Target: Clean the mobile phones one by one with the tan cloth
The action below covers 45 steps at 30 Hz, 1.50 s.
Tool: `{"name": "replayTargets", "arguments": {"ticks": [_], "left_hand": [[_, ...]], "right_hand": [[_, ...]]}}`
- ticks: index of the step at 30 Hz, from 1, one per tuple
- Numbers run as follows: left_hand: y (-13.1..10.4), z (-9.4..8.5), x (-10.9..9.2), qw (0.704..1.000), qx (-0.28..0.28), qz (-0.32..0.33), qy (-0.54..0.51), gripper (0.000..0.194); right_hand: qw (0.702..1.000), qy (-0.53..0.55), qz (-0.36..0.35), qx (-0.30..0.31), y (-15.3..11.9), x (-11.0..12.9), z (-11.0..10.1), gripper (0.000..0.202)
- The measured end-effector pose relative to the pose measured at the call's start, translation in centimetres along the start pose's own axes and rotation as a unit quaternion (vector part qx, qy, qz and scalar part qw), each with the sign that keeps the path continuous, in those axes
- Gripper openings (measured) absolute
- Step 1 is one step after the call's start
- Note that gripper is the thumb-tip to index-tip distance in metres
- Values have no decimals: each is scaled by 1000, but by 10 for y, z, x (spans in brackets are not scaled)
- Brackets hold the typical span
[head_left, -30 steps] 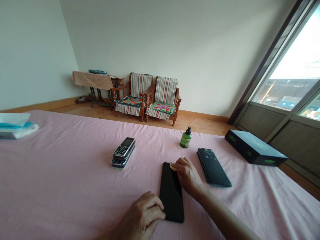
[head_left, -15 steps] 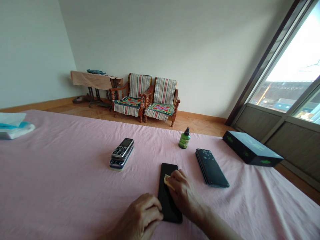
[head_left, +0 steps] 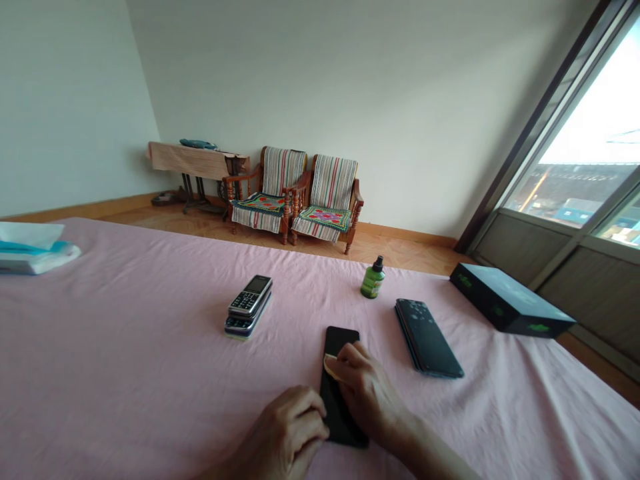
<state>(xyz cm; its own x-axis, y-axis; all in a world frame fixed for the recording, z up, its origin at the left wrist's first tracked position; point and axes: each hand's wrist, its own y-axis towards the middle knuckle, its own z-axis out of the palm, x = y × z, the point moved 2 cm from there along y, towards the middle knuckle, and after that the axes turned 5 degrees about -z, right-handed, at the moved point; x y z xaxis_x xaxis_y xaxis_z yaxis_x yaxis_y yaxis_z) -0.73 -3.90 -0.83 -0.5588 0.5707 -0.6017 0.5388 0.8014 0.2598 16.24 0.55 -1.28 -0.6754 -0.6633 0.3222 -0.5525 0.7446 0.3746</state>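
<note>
A black smartphone [head_left: 343, 421] lies flat on the pink sheet, its long side pointing away from me. My left hand [head_left: 293, 427] grips its near left edge with curled fingers. Pinched in my right hand [head_left: 367, 393] is a small pale yellow cloth [head_left: 331, 367], pressed on the phone's upper half. That hand covers part of the screen. To the right lies a stack of dark smartphones [head_left: 429, 340]. A stack of keypad phones [head_left: 249, 305] sits to the left. Beyond the phone a green bottle [head_left: 373, 280] with a black cap stands upright.
A black box [head_left: 510, 300] with green marks lies at the right edge of the pink sheet [head_left: 150, 360]. At the far left is a white and blue tissue pack [head_left: 37, 253]. Two wooden chairs [head_left: 327, 197] and a cloth-covered table [head_left: 187, 160] stand by the wall.
My right hand has slid the cloth slightly down the phone toward me and to its left edge. The left hand keeps its hold. The whole view has shifted a little.
</note>
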Motion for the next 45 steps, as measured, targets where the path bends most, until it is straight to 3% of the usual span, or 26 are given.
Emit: {"name": "replayTargets", "arguments": {"ticks": [5,14,17,23,29,35,45], "left_hand": [[1,3,3,1000,18,-23,2,22],[0,5,6,1000,18,-4,10,24],[1,4,5,1000,12,-6,6,25],[4,3,3,1000,-2,-8,-10,26],[2,4,1,999,-17,-4,-27,26],[-1,7,3,999,-37,11,-6,28],[2,12,2,999,-28,-2,33,37]], "right_hand": [[999,22,-35,23,-20,19,-4,34],[999,-25,20,-30,35,-33,1,35],[999,-25,22,-29,34,-27,7,33],[999,4,18,-34,3,0,12,30],[997,-11,56,-47,23,-25,8,35],[999,-24,38,-14,49,-46,5,36],[996,-21,-42,80,63,-38,-3,30]]}}
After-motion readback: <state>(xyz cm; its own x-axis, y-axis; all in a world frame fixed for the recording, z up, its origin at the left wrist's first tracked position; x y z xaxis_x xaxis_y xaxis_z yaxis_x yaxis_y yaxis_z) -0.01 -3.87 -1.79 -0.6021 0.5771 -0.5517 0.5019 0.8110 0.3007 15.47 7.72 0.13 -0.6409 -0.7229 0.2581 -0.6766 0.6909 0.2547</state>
